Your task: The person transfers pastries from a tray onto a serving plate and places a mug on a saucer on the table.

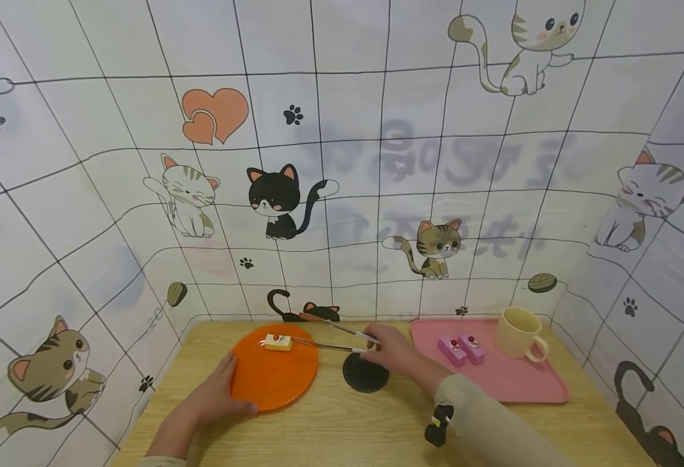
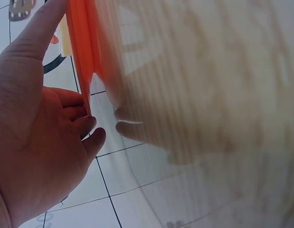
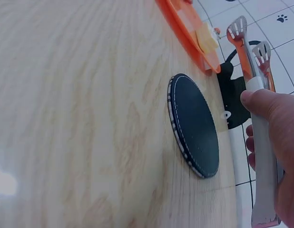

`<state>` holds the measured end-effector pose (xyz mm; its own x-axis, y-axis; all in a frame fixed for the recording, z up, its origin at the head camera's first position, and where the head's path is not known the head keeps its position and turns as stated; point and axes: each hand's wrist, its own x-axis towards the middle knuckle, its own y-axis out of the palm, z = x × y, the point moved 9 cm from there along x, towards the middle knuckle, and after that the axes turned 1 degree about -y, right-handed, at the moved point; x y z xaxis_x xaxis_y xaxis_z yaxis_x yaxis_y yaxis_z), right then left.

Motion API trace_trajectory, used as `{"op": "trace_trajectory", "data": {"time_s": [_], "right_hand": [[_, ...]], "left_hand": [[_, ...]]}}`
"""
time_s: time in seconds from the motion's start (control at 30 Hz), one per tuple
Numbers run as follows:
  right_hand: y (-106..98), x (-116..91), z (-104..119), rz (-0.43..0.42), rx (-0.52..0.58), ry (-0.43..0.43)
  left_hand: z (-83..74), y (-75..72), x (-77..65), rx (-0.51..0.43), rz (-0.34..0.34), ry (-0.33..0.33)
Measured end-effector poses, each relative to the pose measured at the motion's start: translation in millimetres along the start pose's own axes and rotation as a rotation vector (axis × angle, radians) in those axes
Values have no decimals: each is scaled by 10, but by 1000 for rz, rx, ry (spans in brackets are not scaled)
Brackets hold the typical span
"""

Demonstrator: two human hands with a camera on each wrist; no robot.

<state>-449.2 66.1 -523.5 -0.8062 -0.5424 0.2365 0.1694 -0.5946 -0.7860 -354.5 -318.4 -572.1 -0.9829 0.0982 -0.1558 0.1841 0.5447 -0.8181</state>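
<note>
My left hand (image 1: 216, 392) holds the rim of an orange plate (image 1: 274, 383), its thumb along the front edge and its fingers at the left side. On the plate, toward the back, sits a small yellow toy cake slice (image 1: 278, 344) with a red topping. My right hand (image 1: 391, 350) grips metal tongs (image 3: 263, 156) with pale handles and slotted tips. The arms of the tongs stand apart. In the head view, one arm reaches over the plate beside the yellow cake slice; whether it touches is unclear. Nothing shows between the tips.
A round black coaster (image 1: 365, 373) lies below my right hand. To the right, a pink tray (image 1: 514, 383) bears two pink-purple cake slices (image 1: 461, 350) and a cream mug (image 1: 517, 332). A cat-patterned sheet (image 1: 348, 194) hangs behind the wooden table (image 1: 330, 434).
</note>
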Motion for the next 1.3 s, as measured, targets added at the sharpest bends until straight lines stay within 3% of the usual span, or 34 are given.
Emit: {"op": "trace_trajectory", "data": {"time_s": [0.4, 0.67, 0.93, 1.17, 1.3], "right_hand": [[-314, -594, -278, -60, 92, 155], [-576, -949, -366, -126, -59, 175], [-842, -1273, -574, -181, -120, 243], [-1086, -1526, -636, -254, -159, 224], [-1168, -1651, -733, -253, -181, 253]], "left_hand": [[-24, -10, -28, -9, 1, 0], [-29, 6, -25, -6, 2, 5], [-31, 14, -22, -12, 8, 2], [-42, 11, -15, 0, 5, 15], [-16, 10, -5, 2, 2, 11]]}}
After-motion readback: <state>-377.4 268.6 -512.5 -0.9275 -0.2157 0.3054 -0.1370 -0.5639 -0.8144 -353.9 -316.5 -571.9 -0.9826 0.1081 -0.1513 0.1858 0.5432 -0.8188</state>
